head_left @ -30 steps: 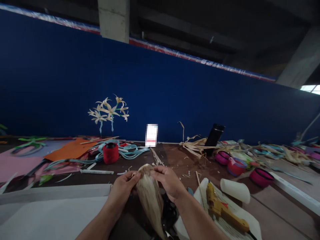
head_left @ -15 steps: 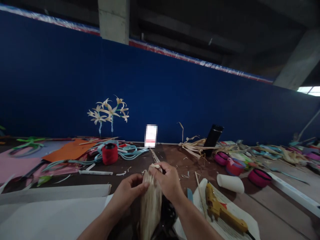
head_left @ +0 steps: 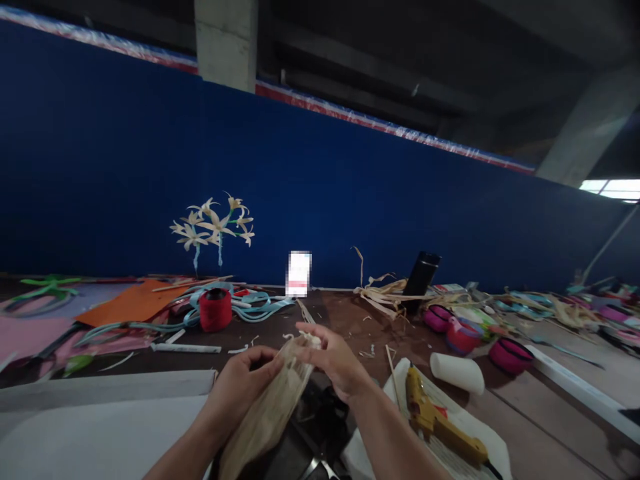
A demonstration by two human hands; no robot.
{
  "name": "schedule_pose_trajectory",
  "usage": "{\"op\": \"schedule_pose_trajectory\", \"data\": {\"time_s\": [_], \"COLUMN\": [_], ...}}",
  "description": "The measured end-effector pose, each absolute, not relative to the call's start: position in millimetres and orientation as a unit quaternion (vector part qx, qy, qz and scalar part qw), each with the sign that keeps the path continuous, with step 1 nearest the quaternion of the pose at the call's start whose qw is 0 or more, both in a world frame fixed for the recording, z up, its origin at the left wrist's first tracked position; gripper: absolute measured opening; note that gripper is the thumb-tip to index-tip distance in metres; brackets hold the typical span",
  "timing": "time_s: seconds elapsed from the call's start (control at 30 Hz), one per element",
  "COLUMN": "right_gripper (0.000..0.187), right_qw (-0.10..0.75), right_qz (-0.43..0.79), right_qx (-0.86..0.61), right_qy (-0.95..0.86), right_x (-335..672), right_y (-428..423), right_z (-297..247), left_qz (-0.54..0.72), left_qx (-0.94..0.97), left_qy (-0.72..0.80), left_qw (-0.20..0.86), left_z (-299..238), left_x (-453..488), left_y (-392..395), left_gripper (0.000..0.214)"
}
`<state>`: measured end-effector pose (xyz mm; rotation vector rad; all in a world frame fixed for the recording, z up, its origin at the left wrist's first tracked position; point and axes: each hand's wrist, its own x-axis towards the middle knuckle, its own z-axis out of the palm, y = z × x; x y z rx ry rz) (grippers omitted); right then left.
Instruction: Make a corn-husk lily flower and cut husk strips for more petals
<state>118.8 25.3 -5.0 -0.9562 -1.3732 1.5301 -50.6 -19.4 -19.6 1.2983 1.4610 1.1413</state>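
A pale, dry corn husk [head_left: 273,417] hangs between my hands, slanting down to the lower left. My left hand [head_left: 245,383] pinches its left edge near the top, thumb over the front. My right hand [head_left: 337,363] grips the bunched upper end, where whitish curled bits stick out between thumb and fingers. Just what the fingertips press on there is hidden. Beneath the hands lie a dark, glossy item [head_left: 325,413] I cannot make out and a shiny metal tool [head_left: 320,468], cut off by the frame's bottom edge.
On the right, a yellow glue gun [head_left: 440,427] rests on white paper, beside a white cup [head_left: 457,372] on its side. White sheets [head_left: 100,427] cover the left front. Farther back stand a red thread spool [head_left: 215,310], husk flowers [head_left: 215,227], a lit screen [head_left: 299,275] and dried husk strips [head_left: 383,297].
The husk has swung from hanging nearly straight down to slanting toward the lower left. My left hand has shifted slightly left, and the metal tool below now shows.
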Motion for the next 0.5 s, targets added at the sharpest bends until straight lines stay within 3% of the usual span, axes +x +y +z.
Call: {"op": "schedule_pose_trajectory", "data": {"time_s": [0.13,0.5], "right_gripper": [0.031,0.028], "right_qw": [0.391,0.524], "right_qz": [0.587,0.615], "right_qx": [-0.412,-0.402], "right_qy": [-0.577,-0.431], "right_x": [121.3,127.5], "right_y": [23.6,34.9], "right_z": [-2.4,-6.1], "left_qz": [0.427,0.419], "left_qx": [0.550,0.569], "left_qy": [0.571,0.598], "left_qw": [0.436,0.378], "left_z": [-21.0,-24.9], "left_x": [-48.0,-60.4], "left_y": [-19.9,-15.7], "left_gripper": [0.033,0.036]}}
